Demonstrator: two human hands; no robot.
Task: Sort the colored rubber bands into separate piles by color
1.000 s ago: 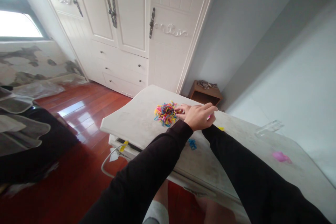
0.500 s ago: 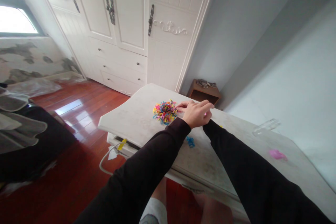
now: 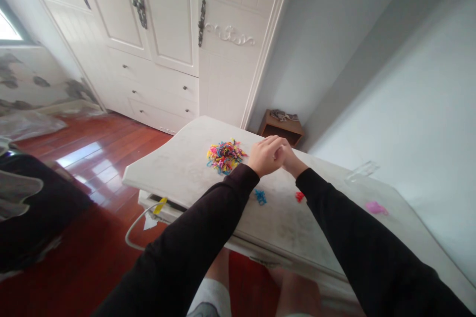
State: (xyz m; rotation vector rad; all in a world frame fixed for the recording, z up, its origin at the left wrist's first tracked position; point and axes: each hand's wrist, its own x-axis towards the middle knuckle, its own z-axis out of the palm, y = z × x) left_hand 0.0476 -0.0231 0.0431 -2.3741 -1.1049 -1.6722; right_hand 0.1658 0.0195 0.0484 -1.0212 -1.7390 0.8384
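A heap of small multicoloured loops (image 3: 225, 156), which look like little rubber bands, lies on the white tabletop (image 3: 178, 158). Just right of the heap, my left hand (image 3: 263, 155) is raised over the table with its fingers curled. My right hand (image 3: 293, 159) meets it, its fingertips mostly hidden behind the left hand. Whatever is between the fingers cannot be made out. Nearer to me are a small blue cluster of loops (image 3: 261, 197) and a red cluster (image 3: 299, 196) beside my right sleeve. A pink cluster (image 3: 377, 207) lies farther right.
A clear plastic container (image 3: 361, 172) lies toward the table's wall side. A white cable (image 3: 132, 228) hangs by the left drawer. Behind the table stand a white wardrobe (image 3: 159, 64) and a small brown cabinet (image 3: 280, 129) with cloth on top.
My left hand has drawn back from the heap, and its fingers have curled in against the right hand. The red cluster has come into sight. The view has shifted slightly.
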